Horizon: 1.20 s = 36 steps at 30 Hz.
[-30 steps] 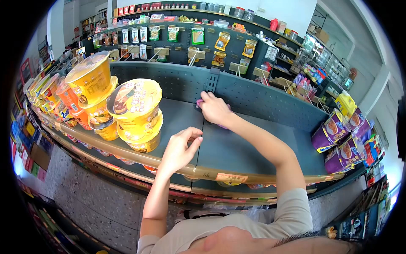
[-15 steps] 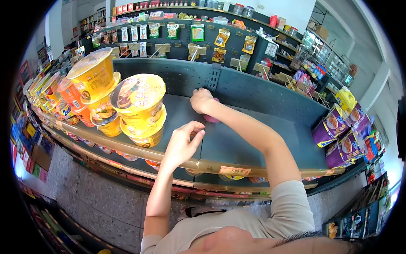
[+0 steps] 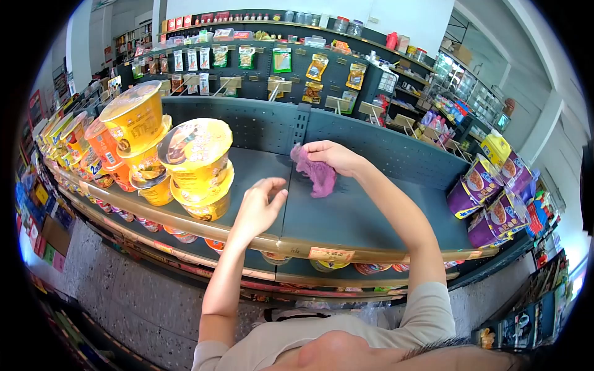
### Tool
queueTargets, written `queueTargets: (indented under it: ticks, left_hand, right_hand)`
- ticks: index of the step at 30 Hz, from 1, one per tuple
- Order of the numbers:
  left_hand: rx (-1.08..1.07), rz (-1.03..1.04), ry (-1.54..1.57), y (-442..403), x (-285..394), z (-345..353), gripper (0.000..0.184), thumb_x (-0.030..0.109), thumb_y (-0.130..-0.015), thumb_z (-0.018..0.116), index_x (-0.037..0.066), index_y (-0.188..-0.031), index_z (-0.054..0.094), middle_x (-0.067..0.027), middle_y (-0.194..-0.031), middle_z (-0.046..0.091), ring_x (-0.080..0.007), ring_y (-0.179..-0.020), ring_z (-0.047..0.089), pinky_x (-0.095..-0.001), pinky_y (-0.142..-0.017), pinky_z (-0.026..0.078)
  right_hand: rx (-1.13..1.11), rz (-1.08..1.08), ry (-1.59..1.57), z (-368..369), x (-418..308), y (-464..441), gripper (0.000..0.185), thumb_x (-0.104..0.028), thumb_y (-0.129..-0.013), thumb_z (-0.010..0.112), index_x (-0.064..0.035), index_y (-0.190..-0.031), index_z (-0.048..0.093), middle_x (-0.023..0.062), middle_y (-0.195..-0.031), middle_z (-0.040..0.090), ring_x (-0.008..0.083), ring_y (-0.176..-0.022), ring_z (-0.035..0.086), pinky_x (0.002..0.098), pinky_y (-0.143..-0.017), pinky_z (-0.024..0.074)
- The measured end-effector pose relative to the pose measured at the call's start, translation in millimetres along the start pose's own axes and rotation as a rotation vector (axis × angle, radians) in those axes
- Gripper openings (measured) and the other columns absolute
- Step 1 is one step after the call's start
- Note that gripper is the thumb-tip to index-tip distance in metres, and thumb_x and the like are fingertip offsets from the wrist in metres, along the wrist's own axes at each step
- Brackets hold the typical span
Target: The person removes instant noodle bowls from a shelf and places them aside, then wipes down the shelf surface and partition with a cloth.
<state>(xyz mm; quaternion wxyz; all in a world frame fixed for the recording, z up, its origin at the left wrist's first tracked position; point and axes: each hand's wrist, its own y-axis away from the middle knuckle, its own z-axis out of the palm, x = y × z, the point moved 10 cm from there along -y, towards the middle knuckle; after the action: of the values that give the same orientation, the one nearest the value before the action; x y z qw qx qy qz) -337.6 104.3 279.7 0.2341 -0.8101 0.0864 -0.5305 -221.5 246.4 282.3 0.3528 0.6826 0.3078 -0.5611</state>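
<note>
My right hand [image 3: 335, 157] grips a crumpled purple cloth [image 3: 318, 176], which hangs from my fingers over the dark grey shelf [image 3: 365, 213], close to its back panel. Over the shelf's front part is my left hand [image 3: 260, 207], its fingers curved and thumb apart, holding nothing. To the left of that hand stand stacked yellow noodle bowls [image 3: 197, 161], not touched by it.
More bowls [image 3: 133, 117] are stacked at the left. Purple noodle packs [image 3: 479, 185] stand at the shelf's right end. A brown front rail [image 3: 365, 255] with price labels runs along the edge. Hanging packets [image 3: 281, 60] are behind the back panel.
My right hand has lifted from the back of the shelf and moved right, and the cloth now hangs in full view. My left hand stays nearly in place, slightly lower.
</note>
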Motion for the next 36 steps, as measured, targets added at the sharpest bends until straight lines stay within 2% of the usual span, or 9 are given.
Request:
queueTargets:
  ticks: [3,9,14,22,25,26,29,33,36]
  left_hand:
    - [0.107,0.1,-0.099,-14,8,3,0.044,0.019,-0.092,0.066,-0.007,-0.125,0.056,-0.024,-0.114,0.066,-0.0348,-0.111,0.064,-0.0408,-0.092,0.05]
    - [-0.161,-0.124,0.406,-38,6,42,0.029,0.014,-0.095,0.064,-0.004,-0.117,0.058,-0.0124,-0.106,0.069,-0.0179,-0.099,0.065,-0.0319,-0.09,0.05]
    - [-0.147,-0.23,0.694,-37,-5,37,0.009,0.012,-0.095,0.065,0.01,-0.092,0.056,0.0037,-0.085,0.06,-0.0037,-0.076,0.052,-0.0201,-0.069,0.042]
    - [-0.146,-0.231,0.746,-40,-4,38,0.019,0.001,-0.093,0.061,0.004,-0.11,0.055,-0.0023,-0.098,0.063,-0.0067,-0.088,0.058,-0.0203,-0.075,0.047]
    - [-0.214,-0.223,0.667,-36,3,55,0.021,-0.002,-0.093,0.059,0.006,-0.112,0.055,-0.0015,-0.1,0.063,-0.0071,-0.089,0.059,-0.0204,-0.078,0.047]
    - [-0.221,-0.222,0.675,-35,5,59,0.021,-0.002,-0.093,0.059,0.006,-0.112,0.055,-0.0014,-0.1,0.063,-0.0071,-0.089,0.059,-0.0205,-0.078,0.047]
    - [-0.212,-0.187,0.704,-33,16,60,0.021,-0.002,-0.093,0.06,0.006,-0.112,0.055,-0.001,-0.101,0.062,-0.0066,-0.089,0.059,-0.0204,-0.077,0.047]
    - [-0.239,-0.14,0.554,-29,9,57,0.018,-0.001,-0.093,0.061,0.004,-0.11,0.056,0.0004,-0.097,0.062,-0.0059,-0.084,0.059,-0.021,-0.072,0.048]
    - [-0.247,-0.107,0.166,-20,14,58,0.007,0.004,-0.091,0.066,0.001,-0.097,0.063,0.0006,-0.085,0.065,-0.0065,-0.081,0.061,-0.0233,-0.072,0.05]
  right_hand:
    - [-0.009,-0.118,-0.288,3,-16,25,0.027,-0.005,-0.1,0.045,-0.0013,-0.123,0.058,0.0084,-0.115,0.066,0.0182,-0.105,0.064,0.0342,-0.093,0.0511]
    - [-0.035,-0.218,-0.482,13,-29,44,0.032,-0.008,-0.101,0.046,-0.0009,-0.13,0.055,0.0103,-0.123,0.064,0.0206,-0.112,0.062,0.0384,-0.1,0.0486]
    - [0.109,-0.166,-0.381,-8,-30,62,0.028,-0.007,-0.099,0.047,0.0003,-0.124,0.06,0.0085,-0.118,0.067,0.0184,-0.107,0.065,0.036,-0.096,0.0509]
    - [0.174,0.159,0.505,-60,19,80,0.02,-0.008,-0.091,0.056,-0.0022,-0.1,0.073,0.0002,-0.099,0.07,0.01,-0.088,0.061,0.027,-0.085,0.0468]
    - [0.233,-0.464,0.981,-11,-32,90,0.042,-0.026,-0.096,0.059,-0.0009,-0.129,0.058,0.0136,-0.129,0.06,0.0244,-0.119,0.055,0.0361,-0.104,0.0408]
    - [0.099,-0.444,0.737,7,-30,90,0.059,-0.033,-0.094,0.063,-0.0021,-0.141,0.046,0.0161,-0.139,0.052,0.0264,-0.132,0.046,0.039,-0.111,0.0355]
    - [0.086,-0.454,0.682,33,-30,92,0.065,-0.029,-0.084,0.076,-0.0002,-0.133,0.046,0.0168,-0.12,0.062,0.0269,-0.113,0.059,0.0364,-0.098,0.0457]
    - [0.017,-0.22,0.387,5,-3,77,0.03,-0.016,-0.083,0.076,0.0024,-0.102,0.062,0.004,-0.097,0.065,0.0165,-0.086,0.061,0.03,-0.078,0.0476]
    - [-0.027,-0.344,-0.159,2,-12,80,0.011,-0.008,-0.081,0.069,0.0006,-0.087,0.065,0.0116,-0.107,0.067,0.0243,-0.098,0.065,0.0353,-0.09,0.0498]
